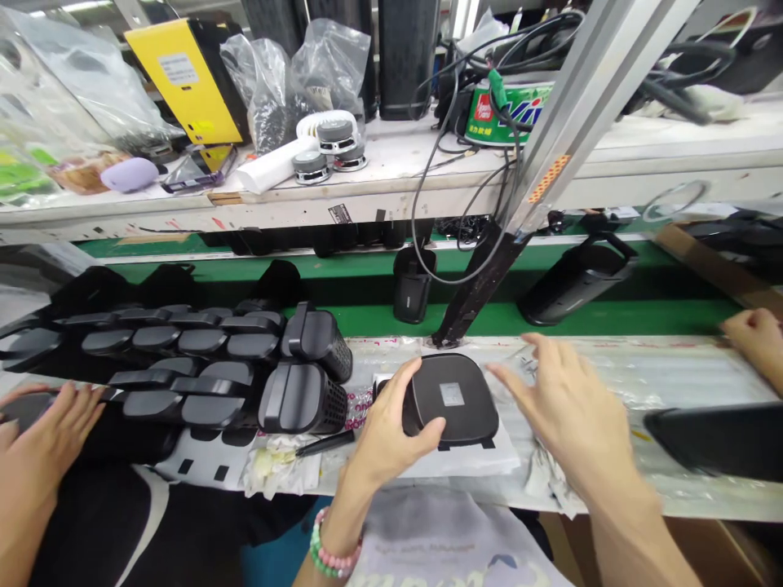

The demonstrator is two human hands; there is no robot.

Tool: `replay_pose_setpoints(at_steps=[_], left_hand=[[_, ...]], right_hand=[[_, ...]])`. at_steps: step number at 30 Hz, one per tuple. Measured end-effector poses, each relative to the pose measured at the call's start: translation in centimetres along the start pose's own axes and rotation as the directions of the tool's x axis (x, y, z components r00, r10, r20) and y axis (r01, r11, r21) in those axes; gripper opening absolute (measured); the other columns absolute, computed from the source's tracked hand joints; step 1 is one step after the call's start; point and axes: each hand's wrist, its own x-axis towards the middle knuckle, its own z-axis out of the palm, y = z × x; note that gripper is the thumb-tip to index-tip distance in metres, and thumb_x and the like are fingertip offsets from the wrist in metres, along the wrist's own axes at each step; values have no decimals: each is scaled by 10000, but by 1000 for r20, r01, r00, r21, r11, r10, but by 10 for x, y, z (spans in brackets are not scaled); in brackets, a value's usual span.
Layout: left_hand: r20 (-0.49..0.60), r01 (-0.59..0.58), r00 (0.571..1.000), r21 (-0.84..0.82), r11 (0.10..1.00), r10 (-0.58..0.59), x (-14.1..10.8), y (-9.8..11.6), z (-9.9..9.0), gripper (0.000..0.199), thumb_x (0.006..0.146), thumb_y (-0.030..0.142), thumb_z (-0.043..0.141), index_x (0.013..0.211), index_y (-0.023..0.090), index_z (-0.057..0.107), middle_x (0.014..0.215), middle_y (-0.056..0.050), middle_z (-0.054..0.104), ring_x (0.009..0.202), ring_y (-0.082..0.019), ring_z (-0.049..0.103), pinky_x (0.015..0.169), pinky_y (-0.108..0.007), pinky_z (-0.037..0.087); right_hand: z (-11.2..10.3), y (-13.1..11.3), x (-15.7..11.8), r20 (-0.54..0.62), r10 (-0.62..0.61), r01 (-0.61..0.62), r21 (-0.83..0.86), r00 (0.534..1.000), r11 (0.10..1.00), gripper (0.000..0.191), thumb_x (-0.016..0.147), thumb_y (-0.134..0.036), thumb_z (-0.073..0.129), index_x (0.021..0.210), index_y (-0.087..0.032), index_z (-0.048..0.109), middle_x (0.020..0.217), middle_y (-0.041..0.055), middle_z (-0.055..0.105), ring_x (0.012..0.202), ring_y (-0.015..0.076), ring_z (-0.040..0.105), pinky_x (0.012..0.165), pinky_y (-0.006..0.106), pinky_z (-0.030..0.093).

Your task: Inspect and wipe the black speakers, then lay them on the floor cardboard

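Note:
In front of me a black speaker (477, 408) stands with its rounded-square end facing up. A small pale rectangular label (453, 395) sits in the middle of that end. My left hand (391, 424) grips the speaker from the left, thumb toward the front edge and fingers along its side. Just right of the speaker, my right hand (568, 408) is raised with thumb and fingers apart and nothing visible in it. Under the speaker lies a white sheet (498, 461) with black pads on it. A crumpled tissue (550, 477) lies below my right hand.
Several handled black speakers (299, 395) stand in rows at left, where a co-worker's hands (55, 432) touch one. Another person's hand (758, 338) is at right. A dark pen-like tool (324, 443) lies near my left wrist. A metal post (568, 155) and loose cables rise ahead.

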Motion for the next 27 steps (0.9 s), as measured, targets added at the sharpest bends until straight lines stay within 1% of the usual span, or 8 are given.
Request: replay_pose_setpoints(at_steps=[4, 8, 11, 15, 19, 21, 24, 27], left_hand=[[-20, -13, 1000, -38, 999, 12, 2, -5, 4, 697, 861, 384, 587, 1464, 214, 281, 1540, -89, 344, 1421, -239, 323, 1202, -435, 259], [-31, 10, 999, -82, 997, -13, 4, -8, 4, 670, 899, 410, 542, 1478, 245, 249, 1564, -71, 300, 1443, -225, 276, 1215, -443, 221], [-24, -5, 1000, -169, 986, 1, 2, -22, 12, 705, 893, 466, 549, 1490, 291, 216, 1585, -62, 251, 1462, -238, 231, 1220, -470, 190], [-81, -32, 997, -278, 960, 10, 6, -56, 38, 1322, 496, 546, 870, 1507, 253, 71, 1546, -185, 279, 1412, -366, 320, 1157, -563, 290], [-236, -62, 972, -286, 956, -8, 16, -62, 52, 1318, 461, 498, 883, 1478, 211, 95, 1468, -218, 374, 1349, -378, 417, 1137, -591, 307], [-296, -118, 955, -309, 944, 23, 20, -46, 45, 1278, 494, 509, 863, 1478, 229, 98, 1454, -190, 410, 1340, -359, 436, 1139, -566, 322], [-396, -235, 916, -419, 877, 56, 22, -13, 20, 1266, 549, 611, 802, 1503, 261, 47, 1420, -148, 478, 1243, -321, 545, 1070, -497, 441], [-526, -323, 850, -478, 817, 28, 27, 18, -2, 1123, 634, 735, 653, 1513, 259, 140, 1400, -116, 518, 1224, -303, 558, 1032, -454, 482]], right_hand=[[10, -21, -1, 89, -252, 212, 320, 964, 924, 521, 982, -467, 344, 1400, -182, 468, 1401, 146, 526, 1302, 331, 458, 1000, 505, 420], [37, -23, -9, 419, -156, -125, 569, 895, 813, 509, 991, -441, 312, 1456, -264, 420, 1527, 63, 378, 1356, 270, 418, 1058, 484, 416], [49, -17, -13, 439, -58, -344, 774, 896, 532, 502, 962, -487, 403, 1408, -272, 490, 1500, 48, 423, 1365, 225, 405, 1142, 436, 320], [52, -26, -13, 539, 132, -546, 837, 832, 27, 441, 886, -508, 551, 1247, -270, 639, 1378, 49, 564, 1277, 245, 505, 1115, 434, 349], [60, -24, -19, 595, 180, -539, 794, 783, -281, 427, 850, -533, 585, 1194, -293, 668, 1340, 34, 600, 1263, 242, 523, 1101, 420, 366], [69, -9, -29, 598, 185, -529, 788, 780, -316, 451, 840, -563, 576, 1184, -289, 678, 1324, 49, 612, 1279, 253, 510, 1112, 449, 347], [81, 14, -51, 641, 189, -606, 767, 744, -213, 469, 807, -606, 594, 1107, -270, 724, 1296, 79, 628, 1295, 300, 491, 1108, 507, 334], [80, 19, -69, 673, 198, -637, 739, 713, -217, 442, 746, -643, 628, 897, -257, 782, 1085, 90, 727, 1128, 343, 617, 1009, 512, 450]])
